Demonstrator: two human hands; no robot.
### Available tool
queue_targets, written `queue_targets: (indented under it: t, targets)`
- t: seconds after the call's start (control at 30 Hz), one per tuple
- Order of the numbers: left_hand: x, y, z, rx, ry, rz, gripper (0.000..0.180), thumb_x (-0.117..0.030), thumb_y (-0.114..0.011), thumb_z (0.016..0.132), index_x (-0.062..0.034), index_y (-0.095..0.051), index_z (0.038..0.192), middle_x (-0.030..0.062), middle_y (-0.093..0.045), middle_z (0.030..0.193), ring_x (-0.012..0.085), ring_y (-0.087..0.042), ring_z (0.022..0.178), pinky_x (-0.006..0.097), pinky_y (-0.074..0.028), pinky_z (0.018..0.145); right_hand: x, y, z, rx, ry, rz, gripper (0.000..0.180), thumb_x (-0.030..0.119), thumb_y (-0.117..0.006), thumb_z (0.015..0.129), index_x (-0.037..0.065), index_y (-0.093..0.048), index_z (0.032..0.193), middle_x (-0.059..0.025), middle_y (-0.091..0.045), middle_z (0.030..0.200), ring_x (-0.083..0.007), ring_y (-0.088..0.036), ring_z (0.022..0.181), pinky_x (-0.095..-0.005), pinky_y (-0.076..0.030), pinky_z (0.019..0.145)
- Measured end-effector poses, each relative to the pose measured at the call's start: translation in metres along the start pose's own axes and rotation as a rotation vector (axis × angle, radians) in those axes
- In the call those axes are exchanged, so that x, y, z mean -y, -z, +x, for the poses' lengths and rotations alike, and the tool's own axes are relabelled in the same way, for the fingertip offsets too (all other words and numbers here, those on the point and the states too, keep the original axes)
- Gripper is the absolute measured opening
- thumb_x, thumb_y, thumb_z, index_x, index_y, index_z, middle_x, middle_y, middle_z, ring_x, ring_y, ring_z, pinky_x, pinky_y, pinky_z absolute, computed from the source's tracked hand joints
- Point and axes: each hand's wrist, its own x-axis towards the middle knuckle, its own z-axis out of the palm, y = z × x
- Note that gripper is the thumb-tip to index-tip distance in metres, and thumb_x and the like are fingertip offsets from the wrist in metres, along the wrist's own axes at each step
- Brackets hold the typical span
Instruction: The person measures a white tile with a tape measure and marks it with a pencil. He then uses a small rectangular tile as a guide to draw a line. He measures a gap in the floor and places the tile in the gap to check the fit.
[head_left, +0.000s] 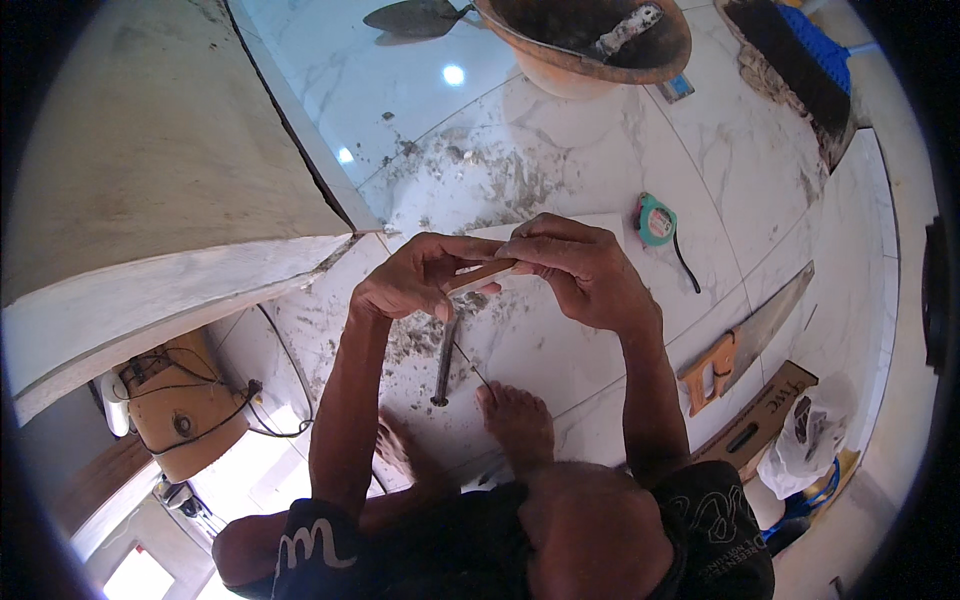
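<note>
Between my two hands is a narrow tile strip (482, 275), brown along one side and whitish along the other. The fingers and thumb of my left hand (410, 275) are closed on its left end. My right hand (585, 265) pinches the other end, with the fingertips of both hands close together. Below the strip, a long metal tool (444, 365) with a dark shaft lies on the floor by my feet; its upper end is partly hidden. Under my hands lies a large white tile (560, 350) with grey marbling.
A green tape measure (656, 221) and a handsaw (745, 345) lie to the right. Farther off are a mortar-stained basin (560, 72), a trowel (415, 18) and a blue broom (800, 65). A cardboard box (752, 420) sits near right; a wall corner (345, 240) juts in from the left.
</note>
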Motion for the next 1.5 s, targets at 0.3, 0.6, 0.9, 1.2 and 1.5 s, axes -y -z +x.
queue_targets:
  t: [0.3, 0.6, 0.9, 1.2, 1.5]
  targets:
    - [0.005, -0.014, 0.007, 0.054, -0.030, 0.145, 0.111, 0.001, -0.100, 0.051, 0.0010, -0.048, 0.150, 0.0091, -0.046, 0.152, 0.0247, -0.041, 0.144, 0.045, -0.033, 0.121, -0.006, 0.001, -0.005, -0.027, -0.118, 0.254, 0.033, -0.010, -0.076, 0.082, 0.003, -0.072, 0.113, -0.0119, -0.070, 0.110, -0.0222, -0.070, 0.102, -0.0358, -0.058, 0.089]
    - [0.006, -0.058, 0.023, -0.311, -0.259, 0.453, 0.112, 0.008, -0.095, 0.055, -0.0138, -0.040, 0.150, 0.0058, -0.038, 0.152, 0.0260, -0.033, 0.148, 0.050, -0.030, 0.125, 0.001, -0.011, 0.000, -0.285, -0.210, 0.649, 0.038, -0.009, -0.073, 0.088, -0.004, -0.062, 0.124, -0.0120, -0.060, 0.127, -0.0216, -0.063, 0.121, -0.0370, -0.059, 0.103]
    - [-0.001, -0.071, 0.040, -0.548, -0.644, 0.814, 0.107, 0.013, -0.088, 0.060, -0.0146, -0.036, 0.150, 0.0108, -0.033, 0.149, 0.0291, -0.038, 0.145, 0.051, -0.046, 0.117, 0.016, -0.012, 0.024, -0.293, -0.157, 0.732, 0.036, -0.006, -0.070, 0.092, -0.006, -0.061, 0.128, -0.0135, -0.063, 0.126, -0.0203, -0.064, 0.119, -0.0315, -0.059, 0.098]
    - [-0.019, -0.071, 0.031, -0.738, -0.652, 1.087, 0.107, 0.009, -0.089, 0.059, -0.0136, -0.036, 0.148, 0.0137, -0.035, 0.146, 0.0320, -0.043, 0.140, 0.049, -0.053, 0.110, 0.019, -0.019, 0.046, -0.264, -0.204, 0.708, 0.031, 0.004, -0.069, 0.097, -0.006, -0.064, 0.126, -0.0111, -0.067, 0.119, -0.0180, -0.066, 0.111, -0.0299, -0.057, 0.090]
    - [-0.010, -0.065, 0.025, -0.738, -0.541, 1.285, 0.104, -0.002, -0.094, 0.058, -0.0112, -0.041, 0.147, 0.0144, -0.046, 0.144, 0.0333, -0.047, 0.134, 0.045, -0.056, 0.100, -0.007, -0.021, 0.034, -0.333, -0.267, 0.618, 0.025, 0.011, -0.064, 0.102, -0.007, -0.070, 0.118, -0.0116, -0.073, 0.110, -0.0143, -0.068, 0.101, -0.0297, -0.058, 0.087]
